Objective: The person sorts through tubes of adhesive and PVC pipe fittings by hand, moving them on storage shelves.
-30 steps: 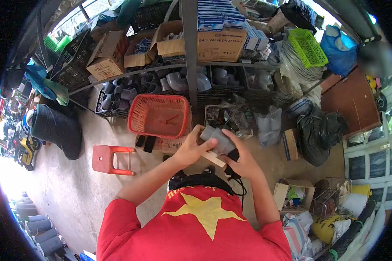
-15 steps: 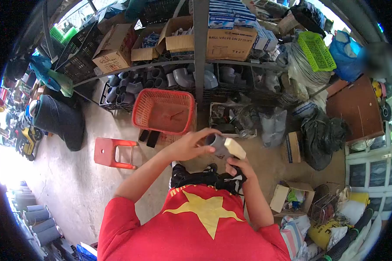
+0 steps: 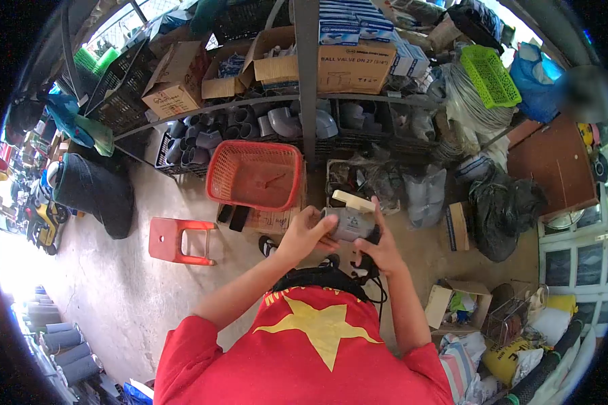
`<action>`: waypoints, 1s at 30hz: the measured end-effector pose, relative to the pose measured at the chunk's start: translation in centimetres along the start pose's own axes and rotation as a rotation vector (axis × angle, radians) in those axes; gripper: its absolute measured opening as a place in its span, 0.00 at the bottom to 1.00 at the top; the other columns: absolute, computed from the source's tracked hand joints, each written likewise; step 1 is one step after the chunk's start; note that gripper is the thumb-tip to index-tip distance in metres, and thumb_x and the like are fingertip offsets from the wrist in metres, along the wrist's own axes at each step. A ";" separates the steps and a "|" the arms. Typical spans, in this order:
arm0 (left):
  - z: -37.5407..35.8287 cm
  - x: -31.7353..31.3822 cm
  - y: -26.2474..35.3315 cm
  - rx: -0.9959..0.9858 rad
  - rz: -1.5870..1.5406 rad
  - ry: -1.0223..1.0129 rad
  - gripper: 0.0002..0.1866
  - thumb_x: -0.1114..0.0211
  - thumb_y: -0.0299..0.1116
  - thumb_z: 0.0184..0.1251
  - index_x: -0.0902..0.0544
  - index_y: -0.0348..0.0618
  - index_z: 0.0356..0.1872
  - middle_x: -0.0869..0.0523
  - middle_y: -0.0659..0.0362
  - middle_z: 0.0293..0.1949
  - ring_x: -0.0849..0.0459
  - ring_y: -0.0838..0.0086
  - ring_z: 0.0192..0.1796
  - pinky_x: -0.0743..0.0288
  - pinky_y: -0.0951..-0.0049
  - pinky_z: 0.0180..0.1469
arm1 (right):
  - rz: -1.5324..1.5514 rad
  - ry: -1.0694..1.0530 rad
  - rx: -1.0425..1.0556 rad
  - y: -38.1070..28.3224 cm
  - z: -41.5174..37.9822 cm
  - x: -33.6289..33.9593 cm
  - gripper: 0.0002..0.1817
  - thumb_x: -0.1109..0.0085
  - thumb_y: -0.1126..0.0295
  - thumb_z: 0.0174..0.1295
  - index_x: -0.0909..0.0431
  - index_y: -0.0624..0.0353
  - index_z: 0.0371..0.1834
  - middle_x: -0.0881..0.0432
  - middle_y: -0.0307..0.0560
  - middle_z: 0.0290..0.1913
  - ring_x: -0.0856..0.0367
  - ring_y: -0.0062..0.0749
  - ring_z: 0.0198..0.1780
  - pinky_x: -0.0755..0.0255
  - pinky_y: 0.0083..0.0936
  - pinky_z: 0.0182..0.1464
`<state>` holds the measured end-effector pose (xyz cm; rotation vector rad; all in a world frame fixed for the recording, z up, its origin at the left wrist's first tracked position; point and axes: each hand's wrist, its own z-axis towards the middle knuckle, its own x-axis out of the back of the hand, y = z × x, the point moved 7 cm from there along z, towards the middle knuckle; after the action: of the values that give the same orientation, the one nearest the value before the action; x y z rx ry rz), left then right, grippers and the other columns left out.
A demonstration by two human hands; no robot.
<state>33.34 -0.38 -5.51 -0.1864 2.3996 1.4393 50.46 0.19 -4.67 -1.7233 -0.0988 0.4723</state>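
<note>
A short grey pipe fitting (image 3: 350,225) is held level between my two hands at the middle of the view. My left hand (image 3: 307,233) grips its left end, with the thumb on top. On the right end, my right hand (image 3: 381,244) is closed round the fitting, fingers along its side. A cream-coloured block-like piece (image 3: 353,200) lies against the fitting's far side. Something black with a dangling cord (image 3: 378,282) hangs below my right hand. Just beyond my hands stands an empty red basket (image 3: 255,196).
A red stool (image 3: 181,240) stands at left. Ahead are a metal post (image 3: 309,81), shelves with cardboard boxes (image 3: 353,66) and crates of grey fittings (image 3: 199,138). A black bag (image 3: 496,219) and an open box (image 3: 459,304) are at right.
The fitting and cream piece have turned from slanted to nearly level. My left hand has closed on the fitting's end, and my right hand has shifted up along its side.
</note>
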 end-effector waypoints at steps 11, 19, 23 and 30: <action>-1.6 -1.6 7.0 -0.812 0.839 -0.145 0.26 0.27 0.38 0.54 0.25 0.42 0.53 0.18 0.50 0.38 0.16 0.65 0.36 0.21 0.73 0.33 | 0.155 0.062 -0.062 -0.9 -0.8 -1.5 0.54 0.33 0.69 0.56 0.66 0.48 0.77 0.29 0.48 0.57 0.24 0.31 0.32 0.24 0.22 0.31; -0.1 -0.1 3.1 0.019 0.452 0.007 0.27 0.29 0.46 0.58 0.26 0.30 0.42 0.22 0.58 0.18 0.20 0.75 0.20 0.26 0.74 0.25 | -0.276 -0.075 0.102 -0.6 -0.1 -1.4 0.53 0.32 0.68 0.55 0.63 0.51 0.77 0.58 0.51 0.77 0.58 0.41 0.76 0.53 0.37 0.70; -0.3 -0.4 5.7 -0.097 0.832 -0.035 0.26 0.29 0.45 0.57 0.26 0.31 0.44 0.20 0.57 0.21 0.20 0.74 0.22 0.27 0.71 0.27 | 0.071 -0.032 -0.017 0.6 0.1 -1.5 0.53 0.30 0.67 0.52 0.58 0.50 0.77 0.37 0.49 0.64 0.28 0.29 0.43 0.27 0.24 0.32; -1.0 -1.0 9.0 -0.359 0.733 -0.297 0.23 0.29 0.40 0.58 0.25 0.35 0.48 0.18 0.57 0.29 0.22 0.80 0.31 0.29 0.75 0.33 | 0.258 -0.075 -0.155 0.2 0.3 -2.3 0.51 0.28 0.68 0.50 0.51 0.47 0.76 0.50 0.46 0.75 0.23 0.30 0.42 0.23 0.23 0.27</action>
<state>31.51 3.04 2.73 0.8466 2.0203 2.0148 48.20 -0.29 -4.28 -1.8806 0.0352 0.7361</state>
